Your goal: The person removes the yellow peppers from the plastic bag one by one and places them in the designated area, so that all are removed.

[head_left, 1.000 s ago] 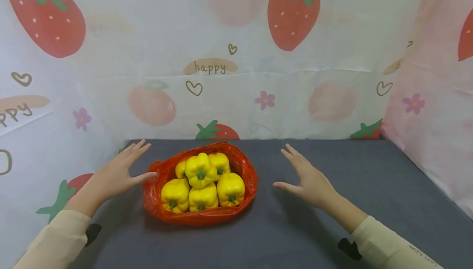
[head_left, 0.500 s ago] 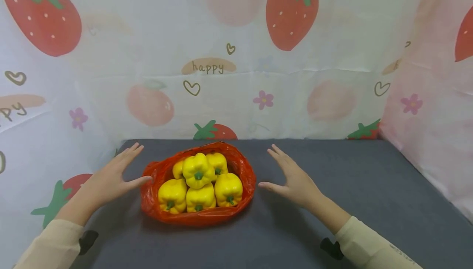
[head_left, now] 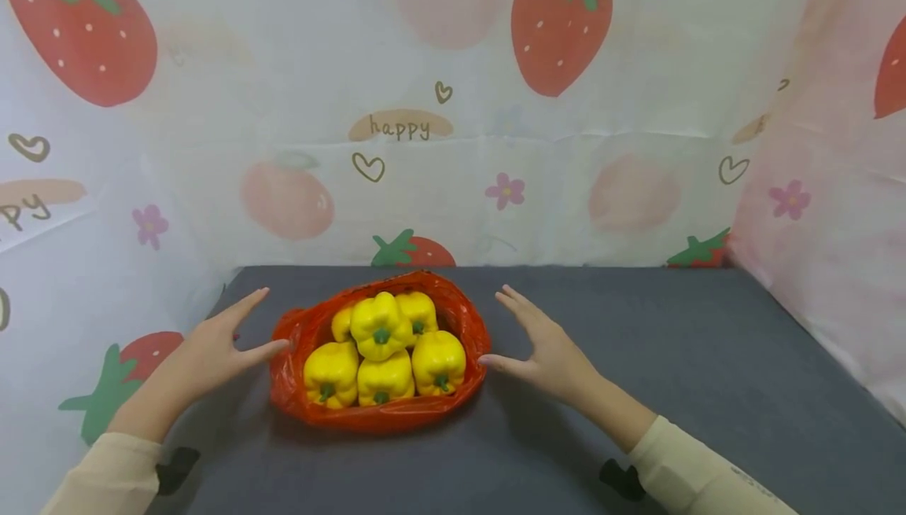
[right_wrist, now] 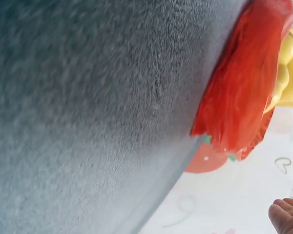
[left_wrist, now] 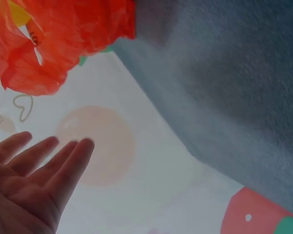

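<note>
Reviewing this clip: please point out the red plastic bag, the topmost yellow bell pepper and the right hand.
Red plastic bag [head_left: 375, 421]: head view, on its near wall.
Topmost yellow bell pepper [head_left: 378, 317]: head view, on its body above the green stem.
Right hand [head_left: 549, 353]: head view, on the back of the hand.

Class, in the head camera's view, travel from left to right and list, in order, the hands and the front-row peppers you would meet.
Left hand → left front pepper → middle front pepper → right front pepper → right hand.
</note>
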Tool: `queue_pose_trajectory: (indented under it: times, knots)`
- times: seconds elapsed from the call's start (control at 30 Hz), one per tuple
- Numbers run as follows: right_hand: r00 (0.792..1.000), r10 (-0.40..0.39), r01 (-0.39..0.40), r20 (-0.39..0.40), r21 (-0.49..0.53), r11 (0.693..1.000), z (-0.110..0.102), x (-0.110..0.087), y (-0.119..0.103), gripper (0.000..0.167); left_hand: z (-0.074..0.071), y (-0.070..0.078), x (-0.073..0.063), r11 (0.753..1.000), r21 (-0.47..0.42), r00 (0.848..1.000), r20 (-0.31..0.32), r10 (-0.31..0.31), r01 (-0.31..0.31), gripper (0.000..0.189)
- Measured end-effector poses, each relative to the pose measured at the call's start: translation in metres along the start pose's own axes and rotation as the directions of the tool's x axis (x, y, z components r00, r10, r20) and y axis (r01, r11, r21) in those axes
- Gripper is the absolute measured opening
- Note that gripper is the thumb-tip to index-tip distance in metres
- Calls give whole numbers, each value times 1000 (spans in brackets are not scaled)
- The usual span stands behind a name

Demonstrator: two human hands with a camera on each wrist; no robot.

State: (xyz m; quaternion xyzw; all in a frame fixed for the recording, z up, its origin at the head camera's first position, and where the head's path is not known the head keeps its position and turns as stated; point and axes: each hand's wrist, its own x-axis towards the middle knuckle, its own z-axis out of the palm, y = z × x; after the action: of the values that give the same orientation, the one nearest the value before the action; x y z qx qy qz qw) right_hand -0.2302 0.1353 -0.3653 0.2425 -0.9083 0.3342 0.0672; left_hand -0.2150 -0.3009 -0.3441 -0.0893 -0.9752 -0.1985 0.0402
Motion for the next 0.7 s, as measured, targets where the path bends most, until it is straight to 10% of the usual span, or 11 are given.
queue_pose_trajectory:
  times: [0.7]
  knots:
    - [999, -54, 53, 3, 94, 994, 22, 3, -11, 82, 3, 21, 4, 932, -254, 964, 127, -233, 259, 85]
